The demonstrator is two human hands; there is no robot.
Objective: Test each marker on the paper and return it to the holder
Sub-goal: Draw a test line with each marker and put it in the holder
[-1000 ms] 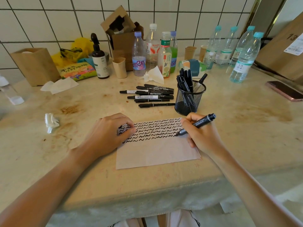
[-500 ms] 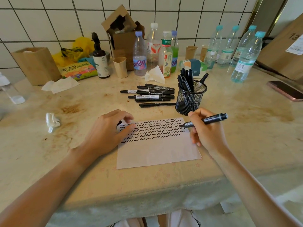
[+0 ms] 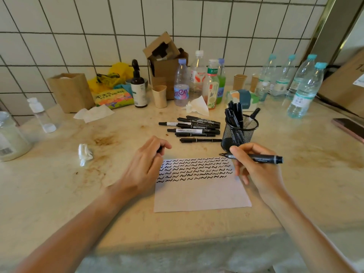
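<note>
A white paper (image 3: 201, 192) lies near the table's front edge, its upper half filled with rows of black squiggles. My right hand (image 3: 256, 170) grips a black marker (image 3: 262, 158) held level, its bare tip pointing left just above the paper's top right corner. My left hand (image 3: 143, 166) hovers at the paper's top left corner with curled fingers pinching a small dark piece (image 3: 160, 149) that looks like the marker's cap. The black mesh holder (image 3: 239, 134) stands just behind my right hand with several markers in it. Several loose black markers (image 3: 194, 128) lie to the holder's left.
Plastic bottles (image 3: 304, 91), paper cups (image 3: 159, 96), a cardboard box (image 3: 165, 62) and a brown bag (image 3: 71, 91) line the tiled wall. Crumpled tissues (image 3: 84, 154) lie at the left, a phone (image 3: 349, 128) at the right edge, a jar (image 3: 9, 134) at far left.
My right hand lifted the marker off the paper and turned it level, tip pointing left. My left hand came off the paper's left edge and moved up toward its top corner.
</note>
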